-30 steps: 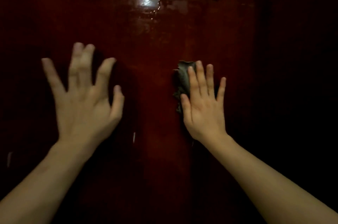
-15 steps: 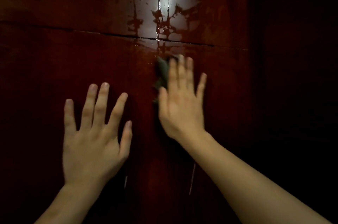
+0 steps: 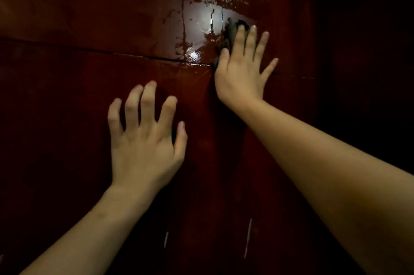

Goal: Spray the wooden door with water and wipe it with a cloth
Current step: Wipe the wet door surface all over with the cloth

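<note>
A dark red wooden door (image 3: 67, 95) fills the view, dimly lit. A wet, shiny patch (image 3: 201, 21) glistens on its upper middle, with drip streaks running down. My right hand (image 3: 242, 70) lies flat on the door with fingers spread, pressing a dark cloth (image 3: 230, 30) against the wood at the wet patch's right edge; only the cloth's top and left edge show past my fingers. My left hand (image 3: 145, 140) rests lower and to the left, fingers apart, holding nothing. No spray bottle is in view.
A thin horizontal seam (image 3: 134, 56) crosses the door under the wet patch. Two pale drip lines (image 3: 247, 238) run down near the bottom. The right side (image 3: 369, 72) past the door is black shadow.
My right hand has slid the cloth up over the seam to the wet patch. My left hand has come in toward the middle of the door. The view has tilted upward.
</note>
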A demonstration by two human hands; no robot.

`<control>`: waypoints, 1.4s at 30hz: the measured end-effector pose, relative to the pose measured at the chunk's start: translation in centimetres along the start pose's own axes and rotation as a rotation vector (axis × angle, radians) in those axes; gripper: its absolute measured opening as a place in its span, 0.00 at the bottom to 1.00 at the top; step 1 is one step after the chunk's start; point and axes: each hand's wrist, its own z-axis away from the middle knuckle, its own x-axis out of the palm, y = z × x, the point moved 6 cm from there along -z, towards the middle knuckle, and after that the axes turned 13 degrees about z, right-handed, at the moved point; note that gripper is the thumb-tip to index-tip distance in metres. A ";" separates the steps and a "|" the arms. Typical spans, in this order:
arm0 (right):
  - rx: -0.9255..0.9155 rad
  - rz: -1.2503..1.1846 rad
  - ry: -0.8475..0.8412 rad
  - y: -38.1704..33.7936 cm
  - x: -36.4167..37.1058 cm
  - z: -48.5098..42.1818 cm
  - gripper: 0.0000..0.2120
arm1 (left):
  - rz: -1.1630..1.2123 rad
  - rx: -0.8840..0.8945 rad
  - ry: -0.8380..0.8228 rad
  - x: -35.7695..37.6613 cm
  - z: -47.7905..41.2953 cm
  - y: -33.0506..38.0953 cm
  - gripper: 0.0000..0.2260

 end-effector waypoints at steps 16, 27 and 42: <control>0.108 0.071 0.016 8.3 -0.8 -5.6 0.29 | -0.059 0.039 0.006 1.4 -0.4 -0.2 0.31; -0.422 0.017 0.045 4.5 1.0 7.0 0.32 | -0.014 0.048 -0.007 1.3 -0.1 0.1 0.30; -0.437 0.175 -0.119 13.7 7.4 34.8 0.35 | 0.135 0.282 -0.182 3.0 11.8 3.2 0.26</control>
